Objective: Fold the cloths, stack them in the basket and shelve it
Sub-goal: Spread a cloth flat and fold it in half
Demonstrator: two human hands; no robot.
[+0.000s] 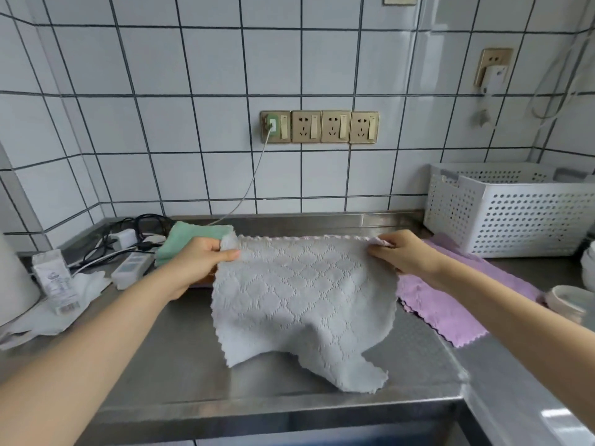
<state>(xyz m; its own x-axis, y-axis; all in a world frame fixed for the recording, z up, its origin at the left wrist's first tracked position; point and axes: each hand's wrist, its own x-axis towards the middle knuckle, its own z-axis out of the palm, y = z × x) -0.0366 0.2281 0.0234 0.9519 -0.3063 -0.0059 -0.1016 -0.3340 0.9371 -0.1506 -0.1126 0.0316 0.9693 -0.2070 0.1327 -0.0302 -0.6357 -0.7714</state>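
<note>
Both hands pinch the grey cloth (299, 297) by its top corners: left hand (206, 259), right hand (402, 252). Its lower edge drapes on the steel counter (167, 358).

The scene is bright and evenly lit, with soft, diffuse light and no hard shadows. Only a faint shadow lies on the steel counter (180, 358) under the grey cloth (299, 304). The counter's front edge shows dull glare, and a brighter patch gleams at lower right. Wide-angle distortion bows the wall tiles' (145, 59) lines toward the edges. The whole picture is slightly soft, most of all at the corners.
</note>
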